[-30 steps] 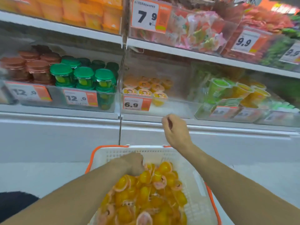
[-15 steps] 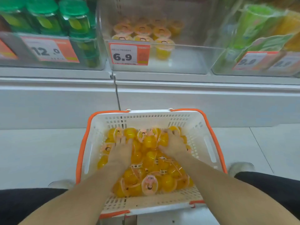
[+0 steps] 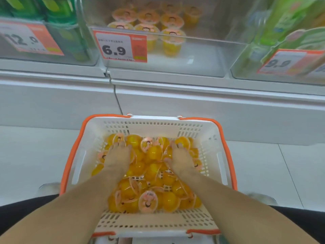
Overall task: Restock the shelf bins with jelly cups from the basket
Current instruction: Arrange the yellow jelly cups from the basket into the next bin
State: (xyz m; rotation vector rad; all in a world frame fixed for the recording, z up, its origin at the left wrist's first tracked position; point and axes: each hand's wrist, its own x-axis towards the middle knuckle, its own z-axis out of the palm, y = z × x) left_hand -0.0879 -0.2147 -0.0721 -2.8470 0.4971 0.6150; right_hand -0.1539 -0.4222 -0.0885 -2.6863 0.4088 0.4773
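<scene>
Item 1, basket [image 3: 217,155]: white perforated plastic with orange rim, stood on the pale floor directly below me, between my knees and the shelf base.

Item 2, jelly cups [image 3: 153,175]: yellow, with pink printed lids, heaped loose across the basket floor, thickest at the middle and near side. Both my hands were down among them, at the far half of the heap.

Item 3, left hand [image 3: 119,155]: palm down on the cups at the far left of the pile, fingers curled into them. I could not tell whether it had closed round any one cup.

Item 4, right hand [image 3: 179,158]: palm down on the cups at the far right of the pile, fingers bent over a cup and thumb tucked inward. Grip likewise not clear to me.

Item 5, shelf bin [image 3: 202,55]: clear, above the basket, tagged 6.9 [image 3: 121,45], with a few matching cups upright at its back left and bare floor to the right. Well apart from both hands
</scene>
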